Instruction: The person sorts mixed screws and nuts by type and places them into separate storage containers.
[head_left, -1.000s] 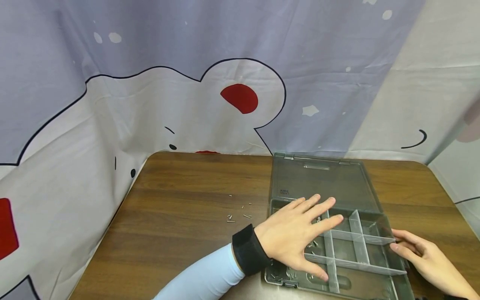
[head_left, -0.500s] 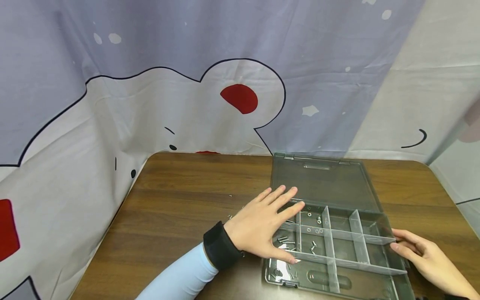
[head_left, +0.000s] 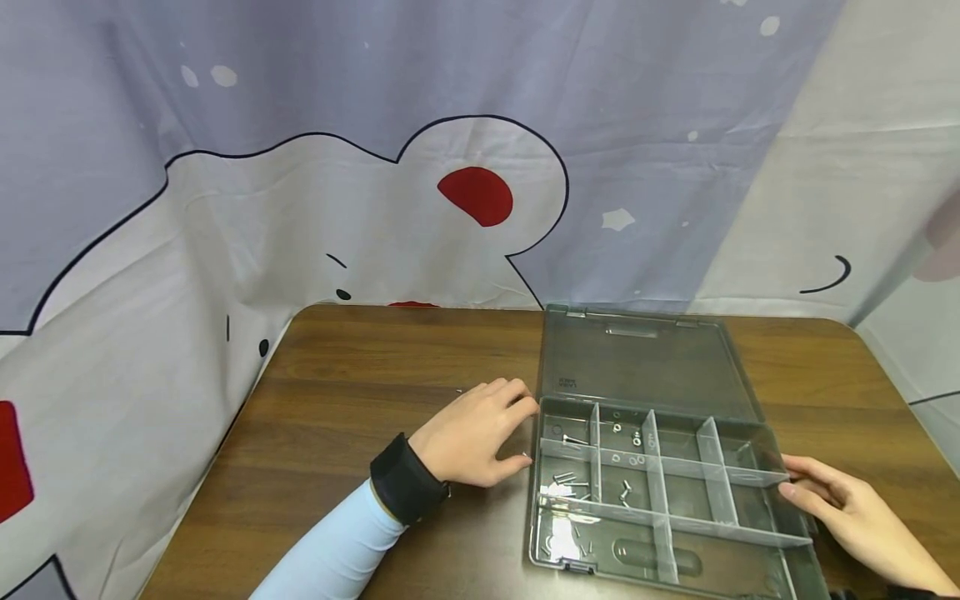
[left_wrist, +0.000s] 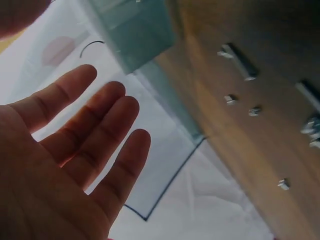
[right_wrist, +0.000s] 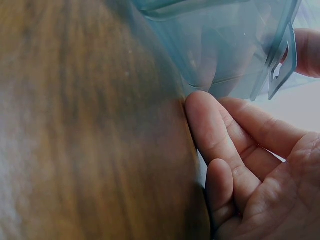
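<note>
My left hand [head_left: 476,433] hovers over the table just left of a translucent grey compartment box [head_left: 693,492]. In the left wrist view its fingers [left_wrist: 117,135] are spread and slightly bent, with nothing between them. Several small metal screws [left_wrist: 240,62] lie on the table near it; in the head view the hand hides most of them. More screws [head_left: 625,493] and some small rings or nuts [head_left: 636,438] sit in the box's left compartments. My right hand [head_left: 855,512] rests against the box's right side, fingers loosely bent, fingertips touching its wall.
The box's lid [head_left: 645,362] lies folded back towards the rear of the wooden table [head_left: 360,392]. Thin dividers [head_left: 720,487] split the box into compartments. A patterned curtain [head_left: 300,208] hangs behind the table.
My left hand has moved left from above the box to over the loose screws, its spread fingers bending and drawing closer together. The right hand has stayed at the box's side.
</note>
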